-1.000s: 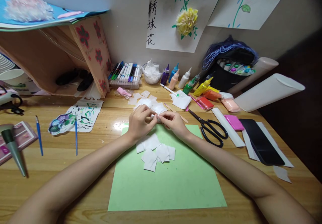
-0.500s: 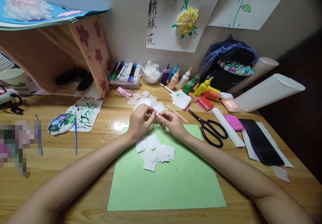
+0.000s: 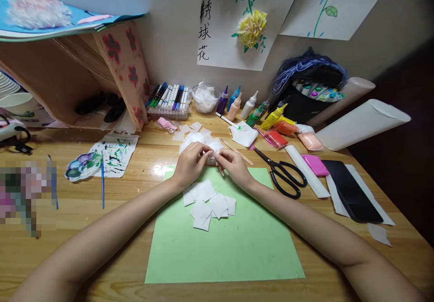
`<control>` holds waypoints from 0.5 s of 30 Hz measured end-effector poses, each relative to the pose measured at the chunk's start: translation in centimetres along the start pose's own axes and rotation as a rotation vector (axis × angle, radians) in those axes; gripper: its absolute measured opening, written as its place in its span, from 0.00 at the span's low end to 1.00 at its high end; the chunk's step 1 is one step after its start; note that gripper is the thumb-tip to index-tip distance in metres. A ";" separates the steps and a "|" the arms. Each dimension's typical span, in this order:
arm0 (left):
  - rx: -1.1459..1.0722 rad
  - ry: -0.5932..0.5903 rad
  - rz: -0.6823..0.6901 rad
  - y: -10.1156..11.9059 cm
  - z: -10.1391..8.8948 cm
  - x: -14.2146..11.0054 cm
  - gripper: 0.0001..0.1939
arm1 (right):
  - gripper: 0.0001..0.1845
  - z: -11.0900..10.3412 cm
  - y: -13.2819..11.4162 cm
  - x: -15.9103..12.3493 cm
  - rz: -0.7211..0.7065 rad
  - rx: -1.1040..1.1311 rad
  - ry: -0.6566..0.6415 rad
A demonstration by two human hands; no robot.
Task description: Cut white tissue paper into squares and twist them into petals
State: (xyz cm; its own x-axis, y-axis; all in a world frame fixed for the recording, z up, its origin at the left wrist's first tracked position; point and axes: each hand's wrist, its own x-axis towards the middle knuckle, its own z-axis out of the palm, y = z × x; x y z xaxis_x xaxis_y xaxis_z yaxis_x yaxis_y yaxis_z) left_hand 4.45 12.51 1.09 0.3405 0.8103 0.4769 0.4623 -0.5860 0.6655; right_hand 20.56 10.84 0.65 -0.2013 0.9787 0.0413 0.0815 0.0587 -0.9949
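My left hand [image 3: 192, 162] and my right hand [image 3: 233, 162] meet above the far edge of a green sheet of paper [image 3: 230, 247]. Their thumbs and fingertips pinch a small piece of white tissue paper [image 3: 213, 154], mostly hidden by the fingers. Just behind them is a heap of crumpled white tissue [image 3: 195, 138], partly covered by my left hand. On the green sheet, nearer to me, several white tissue squares [image 3: 202, 214] lie overlapping.
To the right lie black-handled scissors [image 3: 288, 175], a wooden stick [image 3: 239, 152] and a black phone [image 3: 352, 191]. Paint bottles [image 3: 252, 105], a bowl of tissue [image 3: 205, 98] and a marker tray [image 3: 167, 98] line the wall. Left are a paintbrush [image 3: 102, 184] and a stained palette [image 3: 83, 166].
Both hands stay almost in place. The fingertips have shifted very slightly around the tissue between them. Nothing else has visibly moved.
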 end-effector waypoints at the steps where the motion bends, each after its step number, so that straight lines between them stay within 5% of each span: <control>1: 0.003 0.003 -0.009 0.0 0.0 0.0 0.05 | 0.18 0.0 0.0 0.0 -0.002 -0.001 0.002; 15: -0.012 0.030 -0.077 0.1 0.1 0.1 0.05 | 0.16 0.1 0.0 0.0 -0.032 -0.039 0.058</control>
State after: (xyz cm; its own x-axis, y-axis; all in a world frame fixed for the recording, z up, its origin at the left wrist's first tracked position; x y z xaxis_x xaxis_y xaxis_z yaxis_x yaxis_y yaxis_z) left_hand 4.59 12.56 1.17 0.2795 0.8528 0.4411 0.4759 -0.5221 0.7078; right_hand 20.45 10.86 0.60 -0.1478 0.9858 0.0796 0.1142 0.0970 -0.9887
